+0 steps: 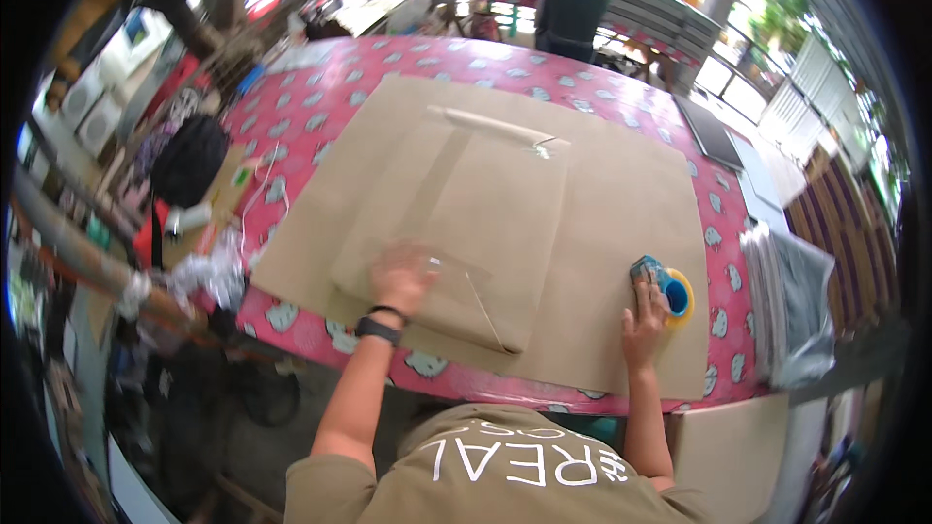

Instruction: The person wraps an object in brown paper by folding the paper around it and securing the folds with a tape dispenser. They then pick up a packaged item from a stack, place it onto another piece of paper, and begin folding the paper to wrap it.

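Observation:
A flat parcel wrapped in brown paper [485, 204] lies on a larger sheet of brown paper [621, 204]. Clear tape shows across its folded near side and at its far right corner. My left hand [403, 277] rests on the parcel's near left part, smeared by motion so its fingers cannot be made out. At the right, my right hand [645, 320] has its fingers on a blue tape dispenser [645, 269] with a yellow-rimmed roll, which sits on the brown sheet.
A pink patterned cover [282, 315] spreads over the table. Plastic-wrapped flat packs [786, 301] stand at the right edge, with a dark flat panel [709, 131] farther back. A black bag [189, 160] and crumpled clear plastic [214, 272] are at the left. Another person [573, 10] is beyond the table.

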Tool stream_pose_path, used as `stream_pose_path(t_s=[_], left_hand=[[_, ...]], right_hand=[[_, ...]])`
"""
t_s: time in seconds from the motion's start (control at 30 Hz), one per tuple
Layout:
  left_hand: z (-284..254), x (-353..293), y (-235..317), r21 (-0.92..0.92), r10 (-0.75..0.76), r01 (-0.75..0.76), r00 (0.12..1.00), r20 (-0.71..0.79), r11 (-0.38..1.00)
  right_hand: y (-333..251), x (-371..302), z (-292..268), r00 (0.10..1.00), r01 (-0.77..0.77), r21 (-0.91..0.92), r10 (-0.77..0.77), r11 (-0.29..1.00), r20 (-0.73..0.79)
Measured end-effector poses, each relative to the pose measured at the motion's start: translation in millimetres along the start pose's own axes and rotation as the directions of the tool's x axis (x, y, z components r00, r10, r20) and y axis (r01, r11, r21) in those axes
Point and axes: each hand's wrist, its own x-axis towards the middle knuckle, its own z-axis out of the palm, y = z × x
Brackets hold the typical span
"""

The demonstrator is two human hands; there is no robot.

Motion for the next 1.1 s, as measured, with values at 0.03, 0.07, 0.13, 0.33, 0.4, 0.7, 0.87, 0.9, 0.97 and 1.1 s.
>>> stream_pose_path(t_s=[0.03,0.07,0.13,0.33,0.4,0.7,0.87,0.9,0.97,1.1], left_hand=[[7.0,-0.5,-71.2,0.03,-0.1,0.106,0.983,-0.155,0.994],[3.0,4.1,-101.4,-0.051,-0.205,0.199,0.962,-0.18,0.979],[-14.3,19.0,-149.0,-0.17,-0.309,0.309,0.951,0.022,0.936],[10.8,51.7,-197.2,-0.82,-0.073,-0.083,0.986,-0.15,0.566],[14.3,56.2,-171.7,-0.992,0.038,-0.015,0.999,-0.011,0.122],[-25.2,10.5,-178.1,-0.995,0.135,0.097,0.986,0.101,0.035],[-103.4,-8.0,-115.7,-0.991,-0.113,-0.134,0.984,-0.136,0.029],[-107.7,-8.6,-106.9,-0.989,-0.128,-0.145,0.981,-0.146,0.014],[-117.2,-10.2,-94.6,-0.985,-0.15,-0.173,0.974,-0.169,-0.009],[-149.5,-17.3,-75.3,-0.956,-0.176,-0.279,0.95,-0.26,-0.095]], right_hand=[[-24.3,-2.3,14.6,0.999,0.03,0.177,-0.027,0.984,-0.022],[-35.8,-10.8,28.7,0.999,-0.001,0.268,-0.009,0.963,0.035],[-58.4,-18.3,56.2,0.987,-0.115,0.408,0.06,0.906,0.147],[-134.8,-23.8,117.2,0.858,-0.469,0.773,0.427,0.427,0.284],[-138.5,-28.2,117.7,0.827,-0.475,0.804,0.494,0.358,0.269],[-161.8,-28.6,9.3,0.549,-0.813,0.581,0.374,0.03,0.748],[-190.9,8.3,-148.8,0.913,-0.379,0.904,0.077,-0.199,0.4],[-181.2,5.6,-162.3,0.957,-0.291,0.931,-0.055,-0.22,0.286],[-191.8,32.6,-170.8,0.991,-0.061,0.894,0.134,0.444,0.001],[-169.3,39.6,-84.8,0.906,-0.044,0.692,0.32,0.721,-0.276]])
